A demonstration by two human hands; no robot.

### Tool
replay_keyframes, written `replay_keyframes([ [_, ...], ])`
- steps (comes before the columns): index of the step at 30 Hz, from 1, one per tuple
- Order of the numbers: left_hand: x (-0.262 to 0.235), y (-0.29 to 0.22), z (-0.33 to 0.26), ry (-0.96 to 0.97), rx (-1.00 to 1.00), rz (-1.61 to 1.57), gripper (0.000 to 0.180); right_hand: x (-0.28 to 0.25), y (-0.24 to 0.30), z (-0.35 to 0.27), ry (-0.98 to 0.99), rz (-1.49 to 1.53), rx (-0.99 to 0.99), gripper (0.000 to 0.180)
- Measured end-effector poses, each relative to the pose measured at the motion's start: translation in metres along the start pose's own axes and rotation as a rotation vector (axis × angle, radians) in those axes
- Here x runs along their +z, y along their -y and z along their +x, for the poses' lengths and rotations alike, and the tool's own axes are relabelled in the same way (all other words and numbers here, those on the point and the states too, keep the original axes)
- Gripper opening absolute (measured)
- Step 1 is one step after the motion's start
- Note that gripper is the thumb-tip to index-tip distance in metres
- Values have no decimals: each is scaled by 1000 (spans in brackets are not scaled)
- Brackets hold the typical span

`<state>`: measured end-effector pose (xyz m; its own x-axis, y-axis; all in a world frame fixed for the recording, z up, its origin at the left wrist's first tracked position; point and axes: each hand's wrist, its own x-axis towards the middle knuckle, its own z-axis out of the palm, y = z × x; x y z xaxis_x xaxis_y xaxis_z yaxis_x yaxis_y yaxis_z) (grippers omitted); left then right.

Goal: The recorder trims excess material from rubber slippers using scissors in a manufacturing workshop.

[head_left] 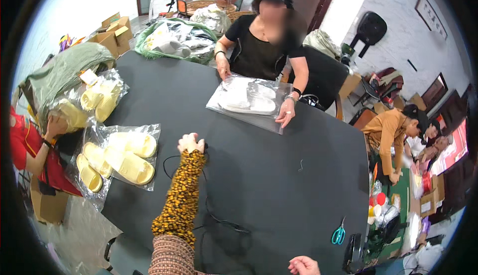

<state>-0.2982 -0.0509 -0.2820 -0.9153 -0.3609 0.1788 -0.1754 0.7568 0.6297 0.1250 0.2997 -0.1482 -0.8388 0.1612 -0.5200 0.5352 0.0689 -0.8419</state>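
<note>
My left hand [190, 143] reaches forward over the dark table, its fingers curled. A black cable [208, 203] runs by its wrist, and a small dark piece shows at its right edge; whatever the fingers grip is hidden. At the bottom edge my right hand [303, 266] is partly cut off, its fingers drawn together with nothing seen in them. Left of my left hand lie pale yellow slippers [130, 166] in clear plastic bags. Across the table, a person in black holds a clear bag with white slippers [247, 98] flat on the tabletop.
Teal-handled scissors [338, 235] and a black object [353, 253] lie near the right edge of the table [279, 190]. A person in red handles bagged yellow slippers [106, 95] at the left. A green-edged sack [174, 41] stands behind; other people work at a green table.
</note>
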Motion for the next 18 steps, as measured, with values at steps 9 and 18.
replay_keyframes([
  [9, -28, 20, 13, 422, -103, 432, 53, -21, 22, 22, -61, 0, 56, 15],
  [18, -22, 23, 27, 85, 385, 75, 47, -24, 26, 22, -43, 3, 6, 13],
])
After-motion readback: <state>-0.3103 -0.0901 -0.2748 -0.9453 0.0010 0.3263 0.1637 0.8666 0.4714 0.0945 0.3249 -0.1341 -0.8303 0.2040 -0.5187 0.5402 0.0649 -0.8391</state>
